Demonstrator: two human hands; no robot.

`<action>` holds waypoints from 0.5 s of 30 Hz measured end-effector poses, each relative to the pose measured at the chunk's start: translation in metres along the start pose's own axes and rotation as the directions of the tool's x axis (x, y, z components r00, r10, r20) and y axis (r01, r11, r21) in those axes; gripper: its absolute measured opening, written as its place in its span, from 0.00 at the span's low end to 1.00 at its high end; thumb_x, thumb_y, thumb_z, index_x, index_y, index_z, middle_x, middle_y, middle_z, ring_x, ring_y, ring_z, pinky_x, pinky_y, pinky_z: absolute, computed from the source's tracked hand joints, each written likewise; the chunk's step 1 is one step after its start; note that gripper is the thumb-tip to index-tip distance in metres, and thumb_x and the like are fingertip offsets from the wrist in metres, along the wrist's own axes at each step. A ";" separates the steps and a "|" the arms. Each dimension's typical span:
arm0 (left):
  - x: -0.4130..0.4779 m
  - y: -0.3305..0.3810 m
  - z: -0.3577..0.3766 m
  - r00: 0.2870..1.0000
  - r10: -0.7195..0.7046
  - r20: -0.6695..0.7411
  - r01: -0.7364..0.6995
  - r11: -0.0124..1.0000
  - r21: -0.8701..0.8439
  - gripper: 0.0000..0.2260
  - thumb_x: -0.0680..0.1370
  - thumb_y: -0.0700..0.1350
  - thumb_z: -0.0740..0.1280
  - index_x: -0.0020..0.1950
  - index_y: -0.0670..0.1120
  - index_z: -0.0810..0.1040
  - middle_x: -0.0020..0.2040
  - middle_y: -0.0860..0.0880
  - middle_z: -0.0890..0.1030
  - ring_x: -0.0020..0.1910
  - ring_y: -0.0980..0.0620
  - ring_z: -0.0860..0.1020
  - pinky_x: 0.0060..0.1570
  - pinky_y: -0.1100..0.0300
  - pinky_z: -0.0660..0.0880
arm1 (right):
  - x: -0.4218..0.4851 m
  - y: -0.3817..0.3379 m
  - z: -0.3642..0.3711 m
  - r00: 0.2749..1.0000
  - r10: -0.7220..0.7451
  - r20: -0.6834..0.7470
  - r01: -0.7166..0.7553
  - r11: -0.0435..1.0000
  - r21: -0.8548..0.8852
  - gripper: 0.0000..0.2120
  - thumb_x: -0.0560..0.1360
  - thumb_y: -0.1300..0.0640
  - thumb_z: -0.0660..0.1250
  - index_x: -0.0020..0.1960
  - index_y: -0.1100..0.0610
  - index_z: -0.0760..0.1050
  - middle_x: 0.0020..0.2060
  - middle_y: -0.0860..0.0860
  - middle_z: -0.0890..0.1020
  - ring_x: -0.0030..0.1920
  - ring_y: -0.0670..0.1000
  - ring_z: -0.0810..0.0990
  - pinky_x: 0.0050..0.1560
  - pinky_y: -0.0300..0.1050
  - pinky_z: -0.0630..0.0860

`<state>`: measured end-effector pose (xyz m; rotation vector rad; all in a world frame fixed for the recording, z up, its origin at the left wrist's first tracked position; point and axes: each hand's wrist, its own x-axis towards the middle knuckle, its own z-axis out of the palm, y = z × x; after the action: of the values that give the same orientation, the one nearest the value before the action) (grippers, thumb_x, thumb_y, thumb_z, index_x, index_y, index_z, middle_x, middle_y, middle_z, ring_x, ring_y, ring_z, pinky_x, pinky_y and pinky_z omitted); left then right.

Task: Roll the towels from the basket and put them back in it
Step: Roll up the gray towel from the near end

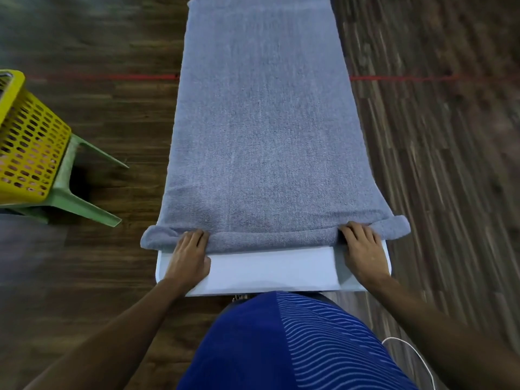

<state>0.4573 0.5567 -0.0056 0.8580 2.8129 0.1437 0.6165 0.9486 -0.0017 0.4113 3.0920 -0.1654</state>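
We see a grey-blue terry towel (264, 136) lying flat along a narrow white table (267, 271). It covers the surface from its far end almost to the near edge. The nap looks even, with a faint lengthwise crease down the middle. The near end of the towel is turned over into a first low roll that runs across the surface, and both ends of this roll stick out past the left and right edges of the table. A bare white strip of the surface shows between the roll and the near edge.

Our left hand (191, 249) sits at the near left corner, its fingers curled over the roll and gripping it, with the thumb on the bare strip. Our right hand (363, 249) does the same at the near right corner, fingers bent round the rolled cloth. The two hands are well apart, and the middle of the roll lies free between them.

Off the table's left edge, well apart from it, a yellow perforated basket (28, 142) stands on a green plastic chair (70, 198). We cannot tell what it holds. Dark wood-pattern floor (112, 122) surrounds the table, crossed by a thin red line (112, 77) that passes under it. A blue shirt (281, 347) with wavy stripes fills the bottom of the view, and a white cable (416, 358) curves beside it.
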 end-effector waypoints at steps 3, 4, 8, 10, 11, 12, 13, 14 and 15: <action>-0.006 -0.001 0.003 0.998 -0.002 0.061 -0.001 0.999 0.050 0.25 0.68 0.39 0.68 0.65 0.35 0.74 0.61 0.37 0.76 0.60 0.36 0.74 0.62 0.39 0.71 | -0.006 0.002 0.004 1.000 -0.005 0.015 0.004 1.000 0.001 0.22 0.67 0.63 0.73 0.61 0.59 0.75 0.56 0.55 0.79 0.55 0.58 0.78 0.63 0.54 0.65; -0.004 -0.002 0.002 0.999 -0.011 0.046 0.009 0.999 0.045 0.25 0.69 0.37 0.71 0.65 0.35 0.74 0.60 0.37 0.77 0.59 0.35 0.75 0.59 0.39 0.73 | -0.005 0.004 0.005 1.000 -0.002 0.013 0.001 1.000 0.012 0.19 0.69 0.62 0.71 0.60 0.58 0.75 0.54 0.55 0.80 0.53 0.58 0.78 0.62 0.54 0.66; 0.006 0.002 -0.012 0.999 -0.042 0.023 0.043 0.999 -0.031 0.14 0.71 0.36 0.71 0.56 0.39 0.78 0.50 0.41 0.79 0.47 0.40 0.77 0.46 0.45 0.77 | 0.009 0.004 -0.008 0.987 0.055 0.153 -0.065 0.996 0.059 0.13 0.72 0.58 0.63 0.55 0.56 0.79 0.48 0.54 0.82 0.49 0.60 0.79 0.52 0.54 0.70; 0.011 0.001 -0.019 0.994 -0.096 0.043 0.100 0.988 -0.115 0.06 0.75 0.40 0.66 0.51 0.43 0.79 0.46 0.44 0.81 0.45 0.43 0.78 0.46 0.47 0.77 | 0.017 0.005 -0.016 0.956 0.094 0.276 -0.108 0.994 0.034 0.12 0.76 0.56 0.62 0.57 0.54 0.79 0.51 0.54 0.83 0.53 0.59 0.79 0.55 0.53 0.69; 0.014 0.000 -0.023 0.989 -0.124 0.078 0.134 0.980 -0.144 0.06 0.77 0.43 0.63 0.50 0.46 0.79 0.45 0.46 0.82 0.43 0.45 0.79 0.47 0.49 0.77 | 0.022 0.004 -0.020 0.933 0.127 0.337 -0.150 0.988 0.040 0.13 0.77 0.54 0.61 0.58 0.53 0.79 0.54 0.54 0.83 0.55 0.59 0.78 0.57 0.53 0.68; 0.016 -0.004 -0.025 0.983 -0.138 0.121 0.157 0.975 -0.159 0.06 0.78 0.45 0.60 0.49 0.48 0.77 0.44 0.47 0.82 0.42 0.47 0.79 0.46 0.50 0.76 | 0.026 0.004 -0.022 0.902 0.159 0.401 -0.196 0.979 0.053 0.14 0.79 0.52 0.59 0.60 0.51 0.78 0.56 0.55 0.82 0.57 0.59 0.78 0.59 0.53 0.68; 0.020 -0.007 -0.027 0.975 -0.143 0.170 0.172 0.970 -0.172 0.06 0.79 0.46 0.58 0.49 0.49 0.74 0.42 0.47 0.82 0.40 0.47 0.79 0.46 0.49 0.76 | 0.029 0.004 -0.024 0.872 0.186 0.453 -0.239 0.969 0.062 0.15 0.79 0.52 0.58 0.62 0.51 0.77 0.58 0.56 0.81 0.59 0.60 0.77 0.61 0.53 0.67; 0.022 -0.010 -0.028 0.970 -0.146 0.195 0.183 0.965 -0.188 0.04 0.80 0.46 0.57 0.50 0.50 0.71 0.42 0.47 0.82 0.39 0.47 0.79 0.47 0.49 0.75 | 0.031 0.005 -0.023 0.868 0.205 0.452 -0.262 0.963 0.067 0.14 0.79 0.52 0.59 0.62 0.51 0.76 0.59 0.57 0.80 0.60 0.60 0.76 0.62 0.54 0.65; 0.024 -0.012 -0.027 0.972 -0.154 0.178 0.188 0.963 -0.192 0.03 0.79 0.46 0.58 0.51 0.50 0.69 0.43 0.46 0.81 0.41 0.46 0.78 0.49 0.48 0.74 | 0.034 0.007 -0.023 0.893 0.207 0.399 -0.251 0.966 0.058 0.14 0.77 0.53 0.62 0.61 0.52 0.75 0.58 0.57 0.80 0.59 0.60 0.75 0.61 0.55 0.65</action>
<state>0.4254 0.5596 0.0151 0.5497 2.6452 0.3208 0.5858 0.9663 0.0198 0.6539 2.6245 -0.3631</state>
